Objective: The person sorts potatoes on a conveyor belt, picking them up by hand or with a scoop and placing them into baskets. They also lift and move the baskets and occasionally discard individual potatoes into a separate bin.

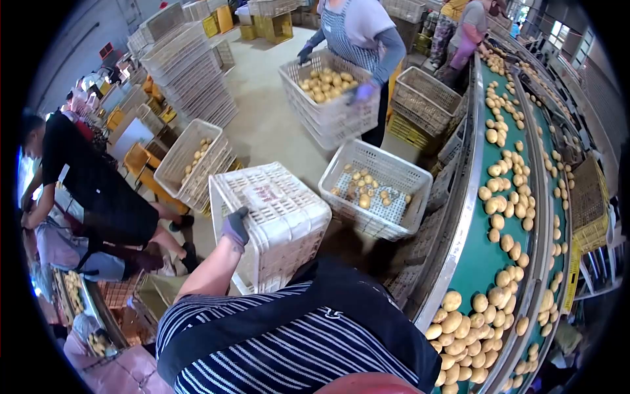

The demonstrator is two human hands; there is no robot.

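The left hand [235,226], in a dark glove, is clenched on the upper rim of a white plastic crate [272,220] that is tipped on its side, its latticed base facing up and toward the camera. The crate sits just in front of the person's striped shirt, above the concrete floor [262,125]. The right hand is out of sight, so I cannot tell what it does.

Just beyond and to the right lies a second white crate [377,187], tilted, with a few potatoes in its bottom. Farther back, another worker in a striped apron holds a crate of potatoes [328,95] with both gloved hands. On the right, a green conveyor belt [482,256] curves away, carrying scattered potatoes [459,325] that crowd together at its near end. Stacks of empty crates [190,72] stand at the left.
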